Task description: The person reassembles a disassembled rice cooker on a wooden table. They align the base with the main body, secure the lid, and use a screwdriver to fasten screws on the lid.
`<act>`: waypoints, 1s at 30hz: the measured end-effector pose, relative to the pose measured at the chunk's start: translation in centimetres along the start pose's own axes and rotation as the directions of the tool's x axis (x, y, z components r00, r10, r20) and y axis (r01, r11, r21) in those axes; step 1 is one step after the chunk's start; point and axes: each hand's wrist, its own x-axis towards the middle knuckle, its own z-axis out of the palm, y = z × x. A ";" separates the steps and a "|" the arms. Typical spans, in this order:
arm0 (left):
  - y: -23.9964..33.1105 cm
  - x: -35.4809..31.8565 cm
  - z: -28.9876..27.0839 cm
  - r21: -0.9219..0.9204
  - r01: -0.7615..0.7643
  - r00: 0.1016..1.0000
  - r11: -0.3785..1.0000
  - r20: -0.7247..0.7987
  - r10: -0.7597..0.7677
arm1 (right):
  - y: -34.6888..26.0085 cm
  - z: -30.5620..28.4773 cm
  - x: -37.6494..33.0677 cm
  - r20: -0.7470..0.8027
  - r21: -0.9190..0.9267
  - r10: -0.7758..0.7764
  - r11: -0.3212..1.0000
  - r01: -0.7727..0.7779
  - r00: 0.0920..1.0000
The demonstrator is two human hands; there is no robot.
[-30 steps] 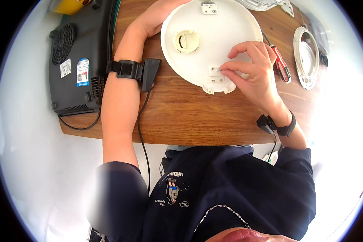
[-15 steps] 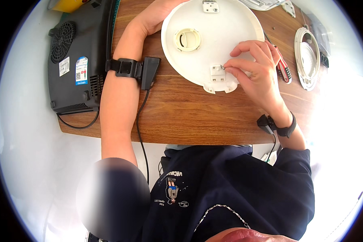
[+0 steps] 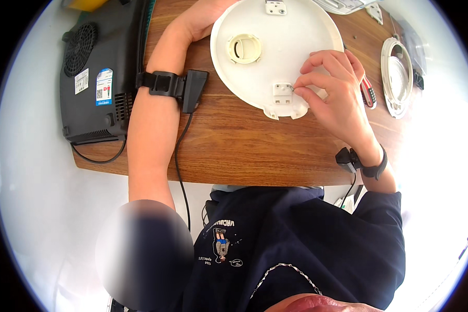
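Observation:
A round white plastic cover (image 3: 291,36) lies with its inner side up near the table's far middle. It carries a ring-shaped fitting (image 3: 244,49) and a small white bracket (image 3: 283,93) close to its near edge. My right hand (image 3: 335,96) is over the cover's right side, with thumb and forefinger pinched on a small dark screw (image 3: 292,89) beside the bracket's upper right hole. My left hand (image 3: 205,21) rests against the cover's far left rim. Its fingers pass out of sight there, so their grip is hidden.
Beyond my right hand lies a red and black screwdriver (image 3: 368,93). A white oval ring-shaped part (image 3: 397,77) sits farther right. At the left stands a black appliance housing (image 3: 96,104) with a vent grille. Cables (image 3: 179,156) hang from my wrist devices.
My right fingertips have shifted slightly right of the bracket, still pinching the screw. My right hand now covers more of the screwdriver. My left hand stays by the cover's rim.

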 end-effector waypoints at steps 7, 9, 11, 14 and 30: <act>-0.1 -0.1 0.0 -0.002 0.000 1.000 1.000 0.024 0.000 | -0.2 -0.1 0.5 0.040 -0.017 -0.009 1.000 0.010 0.999; -0.1 0.0 -0.1 0.005 0.008 1.000 1.000 0.030 -0.008 | -0.4 -0.4 0.7 0.058 -0.019 -0.011 1.000 0.012 0.998; -0.1 0.0 -0.1 0.009 -0.007 0.999 1.000 0.045 0.006 | -0.5 -0.6 0.9 0.077 -0.032 -0.016 0.999 0.018 0.997; 0.1 -0.2 0.3 0.007 -0.033 0.998 0.999 0.048 0.033 | -0.6 -0.8 1.4 0.099 -0.059 -0.032 0.997 0.039 0.995; -0.2 0.1 0.0 0.033 -0.028 0.999 0.999 0.039 0.026 | -0.6 0.1 2.0 0.047 -0.096 -0.124 0.987 0.128 0.991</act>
